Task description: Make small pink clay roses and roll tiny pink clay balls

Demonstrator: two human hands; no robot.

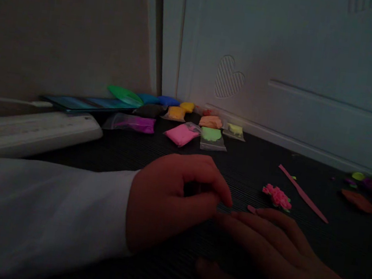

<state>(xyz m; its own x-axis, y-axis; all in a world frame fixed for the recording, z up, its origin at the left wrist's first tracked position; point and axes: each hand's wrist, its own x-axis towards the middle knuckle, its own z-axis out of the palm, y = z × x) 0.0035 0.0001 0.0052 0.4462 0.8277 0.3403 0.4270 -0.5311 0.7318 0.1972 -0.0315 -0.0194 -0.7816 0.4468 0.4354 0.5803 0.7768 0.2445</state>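
Observation:
The scene is dim. My left hand [172,196], in a white sleeve, rests on the dark ribbed mat [156,158] with thumb and fingers pinched together; what they hold is too dark to name. My right hand [273,254] lies flat beside it, fingers stretched toward the left hand's fingertips. A small pink clay piece [251,208] lies just past my right fingertips. A pink clay flower [277,196] sits a little further right. A long pink modelling stick [303,193] lies beyond it.
Several small bags of coloured clay lie at the back: pink [181,134], green [211,135], orange [210,121], magenta [135,124], yellow [176,112]. A white keyboard-like object [31,132] is at left. More clay pieces [369,189] at right. A white door [284,56] stands behind.

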